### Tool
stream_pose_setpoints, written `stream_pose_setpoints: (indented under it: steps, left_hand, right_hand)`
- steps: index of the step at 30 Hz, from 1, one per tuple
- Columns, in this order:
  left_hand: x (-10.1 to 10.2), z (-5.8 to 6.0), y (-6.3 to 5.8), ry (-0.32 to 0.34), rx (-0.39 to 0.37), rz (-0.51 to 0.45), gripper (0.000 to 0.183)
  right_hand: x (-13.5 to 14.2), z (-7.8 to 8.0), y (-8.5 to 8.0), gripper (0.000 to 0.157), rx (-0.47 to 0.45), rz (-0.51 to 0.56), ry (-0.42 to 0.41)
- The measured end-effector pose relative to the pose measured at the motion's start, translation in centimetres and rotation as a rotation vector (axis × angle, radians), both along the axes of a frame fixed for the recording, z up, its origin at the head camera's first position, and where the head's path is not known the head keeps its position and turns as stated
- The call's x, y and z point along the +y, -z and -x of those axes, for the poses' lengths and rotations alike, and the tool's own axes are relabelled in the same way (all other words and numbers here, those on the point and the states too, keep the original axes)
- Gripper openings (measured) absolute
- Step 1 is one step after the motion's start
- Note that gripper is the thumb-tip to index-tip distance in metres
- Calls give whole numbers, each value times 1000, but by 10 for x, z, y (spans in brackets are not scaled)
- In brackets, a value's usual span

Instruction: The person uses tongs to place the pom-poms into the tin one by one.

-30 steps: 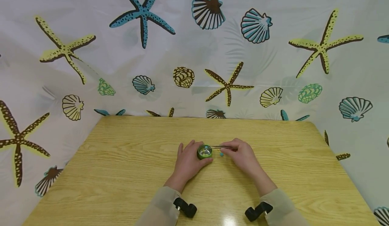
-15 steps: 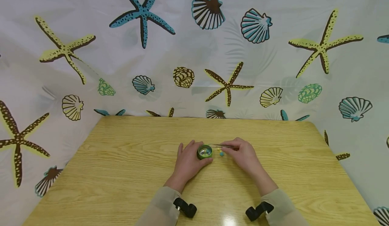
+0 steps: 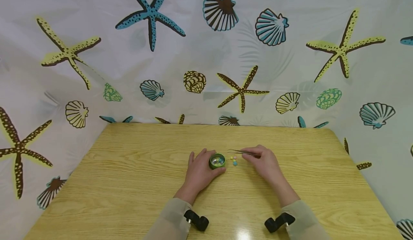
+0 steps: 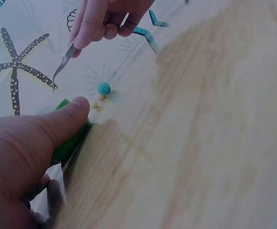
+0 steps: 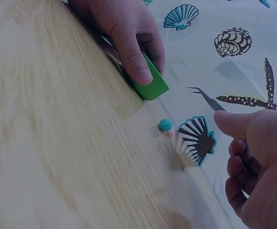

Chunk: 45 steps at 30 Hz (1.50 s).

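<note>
My left hand (image 3: pixel 200 170) curls its thumb and fingers round a small green tin (image 3: pixel 213 166) standing on the table. Inside its shiny bowl lie several small blue and yellow balls (image 3: pixel 220 160). Between thumb and fingers my right hand (image 3: pixel 265 163) pinches bent-tip metal tweezers (image 3: pixel 237 151). Their tips are parted with nothing between them, above and right of the tin, as the right wrist view shows. Just right of the tin on the table lie a larger blue ball (image 3: pixel 235 163), a pink ball (image 3: pixel 235 157) and a small yellow ball (image 4: pixel 94 105).
The wooden table (image 3: pixel 145 182) reaches back to a pale curtain (image 3: pixel 193 46) printed with starfish and shells, which also hangs on both sides. Black camera mounts are strapped at the left cuff (image 3: pixel 196 221) and the right cuff (image 3: pixel 280 222).
A blue ball held at the tweezer tips over the tin has been let go into it. My right hand has drawn back right with the tweezers. The left hand stays put.
</note>
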<state>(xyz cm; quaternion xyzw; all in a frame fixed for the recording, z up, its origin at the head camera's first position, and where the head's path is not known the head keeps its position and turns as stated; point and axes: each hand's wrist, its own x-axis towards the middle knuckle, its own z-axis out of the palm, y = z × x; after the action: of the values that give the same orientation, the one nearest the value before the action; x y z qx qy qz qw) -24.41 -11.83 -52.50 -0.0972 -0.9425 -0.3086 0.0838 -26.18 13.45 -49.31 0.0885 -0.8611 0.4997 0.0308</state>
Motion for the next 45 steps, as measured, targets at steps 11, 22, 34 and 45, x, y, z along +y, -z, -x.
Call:
stream_pose_setpoints:
  steps: [11,22,34,45]
  left_hand:
    - [0,1,0,-5,-8,-1,74]
    - [1,0,-1,-7,-7,-15,74]
    - [1,1,-1,-5,-9,-18,73]
    - [1,0,-2,-4,-6,-18,73]
  right_hand:
    - [14,1,4,24,-21,-4,14]
    - [24,5,11,24,-35,-25,10]
    - [27,7,15,21,-53,-38,-2]
    - [27,10,21,20,-35,-85,-5]
